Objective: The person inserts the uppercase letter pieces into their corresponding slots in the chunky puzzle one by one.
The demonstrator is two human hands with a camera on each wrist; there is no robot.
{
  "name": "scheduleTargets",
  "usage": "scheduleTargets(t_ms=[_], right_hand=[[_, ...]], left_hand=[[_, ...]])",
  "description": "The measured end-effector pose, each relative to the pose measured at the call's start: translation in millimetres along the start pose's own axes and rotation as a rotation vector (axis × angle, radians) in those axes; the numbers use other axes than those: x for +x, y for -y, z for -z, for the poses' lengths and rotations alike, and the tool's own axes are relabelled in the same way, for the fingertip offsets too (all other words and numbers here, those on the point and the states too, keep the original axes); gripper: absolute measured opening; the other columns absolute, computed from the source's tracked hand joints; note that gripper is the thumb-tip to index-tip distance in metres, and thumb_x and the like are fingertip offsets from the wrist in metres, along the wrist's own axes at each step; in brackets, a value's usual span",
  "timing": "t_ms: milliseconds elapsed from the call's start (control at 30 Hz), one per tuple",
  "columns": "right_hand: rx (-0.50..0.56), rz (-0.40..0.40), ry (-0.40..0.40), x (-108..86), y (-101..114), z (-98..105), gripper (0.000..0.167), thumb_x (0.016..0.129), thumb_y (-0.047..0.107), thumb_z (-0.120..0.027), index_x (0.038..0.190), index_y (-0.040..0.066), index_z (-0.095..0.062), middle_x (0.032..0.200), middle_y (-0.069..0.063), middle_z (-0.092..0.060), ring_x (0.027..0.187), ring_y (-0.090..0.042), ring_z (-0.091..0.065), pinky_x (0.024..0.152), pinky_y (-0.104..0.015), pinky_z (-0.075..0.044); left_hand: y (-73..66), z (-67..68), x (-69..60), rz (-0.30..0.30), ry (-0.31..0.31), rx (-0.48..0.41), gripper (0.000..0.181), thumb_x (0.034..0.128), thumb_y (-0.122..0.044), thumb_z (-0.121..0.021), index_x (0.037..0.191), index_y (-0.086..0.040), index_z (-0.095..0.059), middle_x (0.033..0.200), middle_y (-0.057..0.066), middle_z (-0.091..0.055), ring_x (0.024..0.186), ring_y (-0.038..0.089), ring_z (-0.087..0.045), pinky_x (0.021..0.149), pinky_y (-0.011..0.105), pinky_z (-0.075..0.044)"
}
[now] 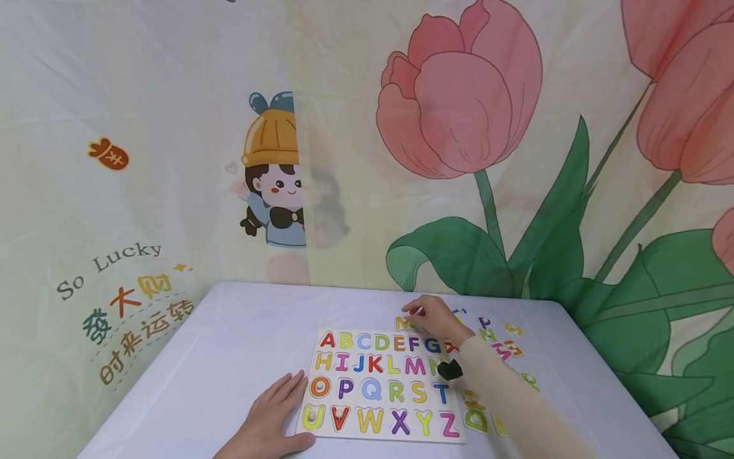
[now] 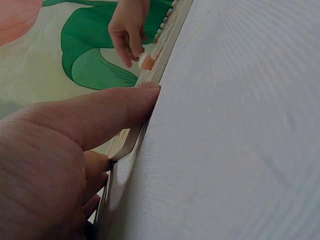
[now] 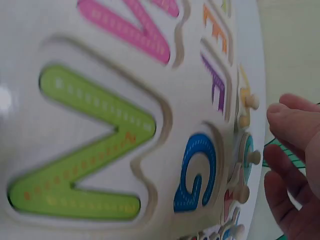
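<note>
A white alphabet puzzle board [image 1: 383, 436] lies on the table with coloured letters A to Z; knobs show on the O [image 1: 319, 387], U [image 1: 313, 417] and V [image 1: 340, 418]. My left hand [image 1: 266, 414] rests at the board's lower left corner, fingers extended along the left side. In the left wrist view its thumb [image 2: 115, 112] touches the board's edge. Past the board's far edge, my right hand [image 1: 434, 317] hovers over loose knobbed letter pieces, nearest a yellow letter piece [image 1: 404, 323]. In the right wrist view its fingers [image 3: 282, 122] are loosely bent, apart from a wooden knob [image 3: 252, 102].
More loose letters lie beyond and right of the board, among them a purple P [image 1: 484, 322], a yellow S [image 1: 513, 329] and a green D [image 1: 475, 421]. The right forearm covers part of them. A printed curtain [image 1: 344, 191] hangs behind the white table [image 1: 189, 382].
</note>
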State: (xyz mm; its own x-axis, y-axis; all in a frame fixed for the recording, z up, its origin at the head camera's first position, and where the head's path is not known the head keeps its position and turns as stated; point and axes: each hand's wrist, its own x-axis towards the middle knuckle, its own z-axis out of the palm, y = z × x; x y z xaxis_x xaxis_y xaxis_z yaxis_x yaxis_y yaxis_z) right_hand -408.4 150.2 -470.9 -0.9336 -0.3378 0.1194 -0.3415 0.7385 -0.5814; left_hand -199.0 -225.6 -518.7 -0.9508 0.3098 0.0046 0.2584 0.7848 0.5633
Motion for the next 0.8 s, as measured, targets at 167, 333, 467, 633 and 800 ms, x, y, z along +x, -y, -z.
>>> scheduleTargets(t_ms=[167, 333, 467, 633, 800], right_hand=[[-0.148, 0.106, 0.096, 7.1, -5.0, 6.5, 0.022, 0.101, 0.007, -0.073, 0.118, 0.016, -0.082, 0.105, 0.004, -0.071, 0.096, -0.01, -0.063, 0.09, -0.034, -0.058], [-0.234, 0.212, 0.153, 14.2, -7.0, 10.0, 0.024, 0.1, 0.004, -0.074, 0.118, 0.016, -0.083, 0.099, 0.005, -0.069, 0.093, -0.009, -0.063, 0.087, -0.029, -0.058], [-0.268, 0.254, 0.176, 17.7, -6.3, 9.1, 0.024, 0.098, 0.005, -0.075, 0.118, 0.017, -0.084, 0.098, 0.005, -0.069, 0.09, -0.008, -0.061, 0.084, -0.026, -0.057], [-0.313, 0.302, 0.154, 20.3, -3.6, 6.2, 0.02, 0.096, 0.006, -0.078, 0.113, 0.014, -0.085, 0.095, 0.004, -0.07, 0.087, -0.008, -0.061, 0.084, -0.028, -0.058], [-0.368, 0.293, 0.12, 22.3, -1.8, 2.3, 0.017, 0.095, 0.01, -0.08, 0.11, 0.016, -0.086, 0.092, 0.006, -0.068, 0.083, -0.007, -0.058, 0.082, -0.027, -0.057]], left_hand=[[0.8, -0.4, 0.1, -0.005, 0.002, -0.007, 0.109, 0.0823, -0.06, -0.082, 0.164, -0.004, -0.037, 0.173, 0.014, -0.03, 0.16, 0.045, -0.02, 0.121, 0.076, -0.019], [1.1, 0.4, 0.4, 0.01, 0.01, -0.004, 0.109, 0.0825, -0.061, -0.082, 0.164, -0.004, -0.037, 0.174, 0.012, -0.03, 0.16, 0.045, -0.019, 0.121, 0.076, -0.019], [1.7, 1.0, 0.0, 0.005, 0.008, -0.002, 0.109, 0.0824, -0.061, -0.082, 0.164, -0.004, -0.037, 0.174, 0.013, -0.03, 0.16, 0.044, -0.019, 0.122, 0.076, -0.019], [3.0, 0.8, -0.5, -0.008, 0.003, 0.006, 0.109, 0.0828, -0.061, -0.081, 0.164, -0.004, -0.037, 0.173, 0.014, -0.03, 0.16, 0.045, -0.02, 0.121, 0.076, -0.02], [2.3, 0.8, -0.9, -0.01, 0.003, -0.001, 0.109, 0.083, -0.061, -0.081, 0.164, -0.004, -0.037, 0.173, 0.014, -0.03, 0.16, 0.045, -0.02, 0.121, 0.076, -0.019]])
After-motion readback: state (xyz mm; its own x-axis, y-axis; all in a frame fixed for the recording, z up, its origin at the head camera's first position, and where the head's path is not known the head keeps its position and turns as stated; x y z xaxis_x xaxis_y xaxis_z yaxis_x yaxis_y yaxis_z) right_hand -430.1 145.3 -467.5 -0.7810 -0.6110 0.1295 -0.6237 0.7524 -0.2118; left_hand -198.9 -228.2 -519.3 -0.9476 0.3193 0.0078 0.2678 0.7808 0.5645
